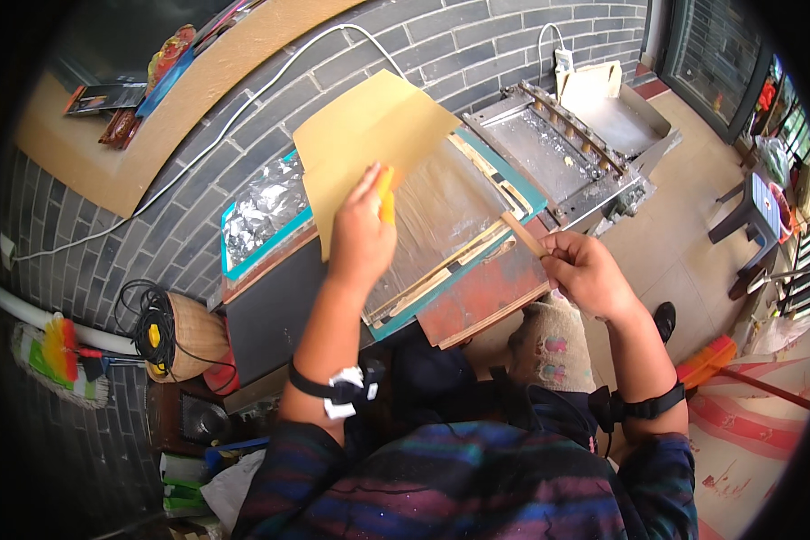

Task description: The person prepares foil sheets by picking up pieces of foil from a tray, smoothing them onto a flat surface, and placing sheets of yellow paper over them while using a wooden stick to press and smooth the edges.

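Observation:
My left hand is wrapped around a yellow-orange object, perhaps a tool handle; its working end cannot be made out. Just beyond the fingers is a large tan paper or card sheet, whose near side overlaps the work surface. Whether the hand also grips this sheet is hidden. My right hand pinches a thin tan strip between thumb and fingers. The strip's far end reaches the corner of a flat, wrinkled brownish sheet. Narrow pale strips with dark gaps border that sheet on a teal board.
A teal-edged tray of crumpled silvery foil stands at the left. Beyond the board is a metal frame with a crossbar. A reddish-brown wooden board juts out nearer me. A blue stool and an orange broom are at the right.

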A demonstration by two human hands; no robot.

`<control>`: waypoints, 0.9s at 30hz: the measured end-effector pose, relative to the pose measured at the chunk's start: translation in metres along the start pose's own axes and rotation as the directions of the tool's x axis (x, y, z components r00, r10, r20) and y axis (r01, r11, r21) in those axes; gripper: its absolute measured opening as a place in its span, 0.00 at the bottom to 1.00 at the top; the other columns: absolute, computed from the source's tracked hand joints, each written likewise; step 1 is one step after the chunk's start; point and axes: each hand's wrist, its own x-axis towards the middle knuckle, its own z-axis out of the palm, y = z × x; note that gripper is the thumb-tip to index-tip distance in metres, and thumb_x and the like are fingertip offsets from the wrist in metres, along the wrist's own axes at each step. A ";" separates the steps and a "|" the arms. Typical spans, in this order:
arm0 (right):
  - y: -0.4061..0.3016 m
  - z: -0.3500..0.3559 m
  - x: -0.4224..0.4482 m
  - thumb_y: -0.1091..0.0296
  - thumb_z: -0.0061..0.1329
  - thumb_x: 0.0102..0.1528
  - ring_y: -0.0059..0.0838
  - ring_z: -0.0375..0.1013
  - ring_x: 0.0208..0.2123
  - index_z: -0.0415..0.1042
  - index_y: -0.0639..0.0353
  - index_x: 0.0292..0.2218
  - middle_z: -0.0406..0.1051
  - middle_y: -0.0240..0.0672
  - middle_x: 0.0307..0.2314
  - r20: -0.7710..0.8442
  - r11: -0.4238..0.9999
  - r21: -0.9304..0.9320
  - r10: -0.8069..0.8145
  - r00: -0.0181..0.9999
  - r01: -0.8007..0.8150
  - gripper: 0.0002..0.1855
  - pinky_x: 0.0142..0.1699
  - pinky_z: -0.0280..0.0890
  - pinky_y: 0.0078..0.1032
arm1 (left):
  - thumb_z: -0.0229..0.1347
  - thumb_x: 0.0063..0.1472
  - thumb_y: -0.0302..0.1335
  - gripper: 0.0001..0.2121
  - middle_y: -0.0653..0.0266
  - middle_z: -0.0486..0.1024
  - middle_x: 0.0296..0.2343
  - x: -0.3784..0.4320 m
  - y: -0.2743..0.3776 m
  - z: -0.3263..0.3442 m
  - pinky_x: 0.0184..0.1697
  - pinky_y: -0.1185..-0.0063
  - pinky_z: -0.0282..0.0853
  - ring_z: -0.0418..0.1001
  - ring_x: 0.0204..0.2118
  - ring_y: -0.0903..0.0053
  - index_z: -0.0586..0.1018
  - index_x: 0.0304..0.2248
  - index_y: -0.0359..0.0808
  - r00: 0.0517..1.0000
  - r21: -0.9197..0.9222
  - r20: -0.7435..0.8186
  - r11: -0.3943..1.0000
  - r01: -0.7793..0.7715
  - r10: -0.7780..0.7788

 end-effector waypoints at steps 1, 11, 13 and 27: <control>0.002 0.000 0.001 0.77 0.42 0.55 0.12 0.59 0.16 0.69 0.66 0.37 0.63 0.25 0.17 0.011 1.000 0.022 -0.010 1.000 0.010 0.08 0.20 0.53 0.15 | 0.45 0.60 0.20 0.16 0.50 0.67 0.50 -0.013 0.006 0.003 0.54 0.74 0.61 0.66 0.53 0.60 0.71 0.49 0.30 1.000 0.003 0.006 1.000 -0.007 0.007; -0.005 -0.007 -0.003 0.76 0.43 0.52 0.16 0.65 0.19 0.71 0.69 0.36 0.66 0.29 0.16 0.014 0.998 -0.043 0.045 0.999 -0.044 0.09 0.26 0.61 0.20 | 0.48 0.58 0.23 0.17 0.45 0.65 0.50 -0.061 0.025 0.037 0.57 0.70 0.58 0.64 0.53 0.57 0.70 0.47 0.26 0.986 0.068 0.164 0.998 -0.006 -0.005; -0.003 -0.008 -0.003 0.76 0.43 0.52 0.16 0.64 0.19 0.71 0.68 0.35 0.66 0.29 0.16 0.012 0.998 -0.041 0.045 0.999 -0.044 0.09 0.27 0.61 0.20 | 0.48 0.58 0.23 0.17 0.45 0.65 0.50 -0.061 0.025 0.039 0.58 0.69 0.57 0.64 0.53 0.57 0.70 0.47 0.26 0.985 0.074 0.172 0.997 -0.010 -0.003; -0.008 -0.006 -0.005 0.76 0.44 0.52 0.15 0.63 0.19 0.71 0.68 0.35 0.66 0.28 0.16 -0.022 0.999 -0.018 0.051 0.998 -0.051 0.08 0.26 0.59 0.20 | 0.51 0.57 0.22 0.15 0.45 0.69 0.47 -0.059 0.029 0.039 0.56 0.70 0.60 0.67 0.51 0.56 0.73 0.43 0.25 0.992 0.024 0.125 1.000 -0.008 0.005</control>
